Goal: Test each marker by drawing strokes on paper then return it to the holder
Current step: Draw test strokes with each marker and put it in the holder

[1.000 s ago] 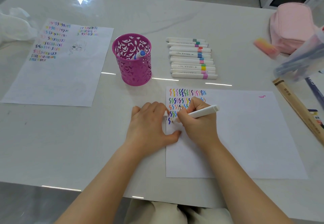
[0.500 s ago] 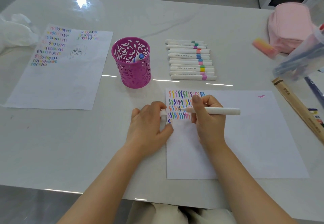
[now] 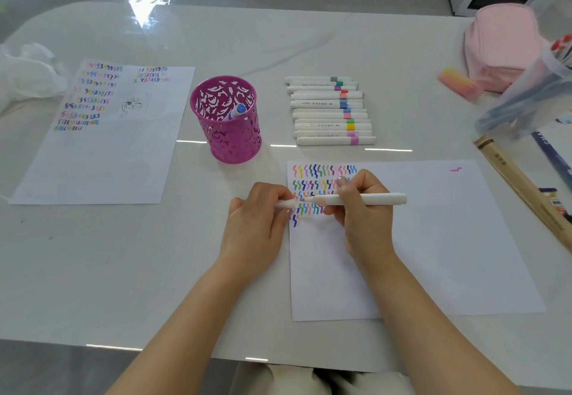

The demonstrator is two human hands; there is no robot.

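Centre of frame: the right hand [image 3: 362, 224] grasps a white marker [image 3: 371, 199], its fingers [image 3: 342, 184] curled round the barrel, which lies level over the striped upper left corner of the paper [image 3: 448, 240], tip pointing left. The left hand [image 3: 253, 227] pinches the cap [image 3: 284, 203] just beside that tip. Above, on the counter [image 3: 123, 255], the pink holder [image 3: 229, 144] contains one blue-capped marker [image 3: 237, 110]; to its right lies a row of markers [image 3: 328, 111]. At left, a second sheet [image 3: 102, 153] bears strokes.
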